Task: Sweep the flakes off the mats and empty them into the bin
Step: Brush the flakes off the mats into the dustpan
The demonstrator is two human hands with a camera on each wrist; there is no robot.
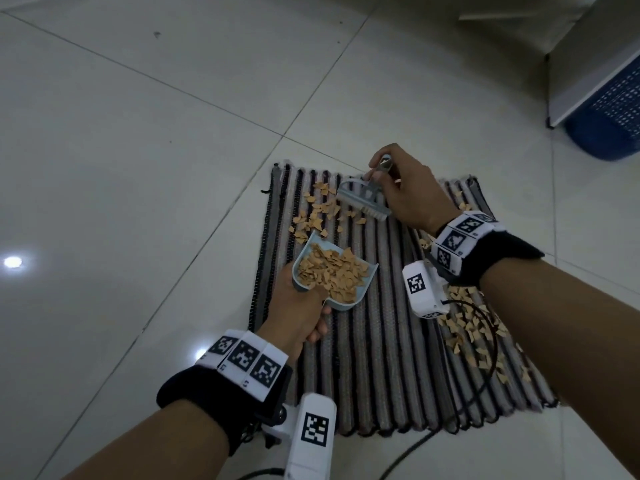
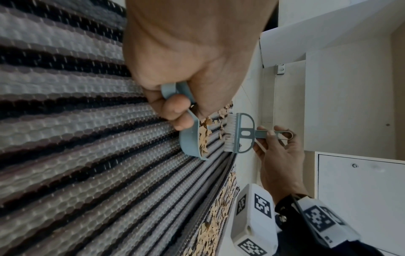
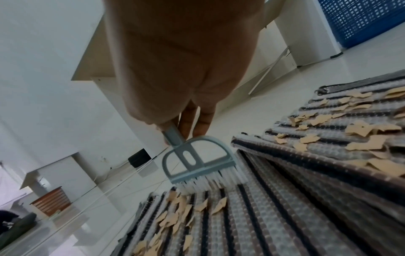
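A striped grey and black mat lies on the tiled floor, with a second mat overlapping it on the right. My left hand grips the handle of a pale blue dustpan heaped with tan flakes, its lip resting on the mat. My right hand pinches the handle of a small grey brush, whose white bristles touch the mat's far end. Loose flakes lie between brush and pan. More flakes cover the right mat. The blue bin stands at the far right.
White tiled floor surrounds the mats. A white furniture panel stands in front of the blue bin. A black cable runs over the right mat and off its near edge. In the right wrist view a small wooden box sits far left.
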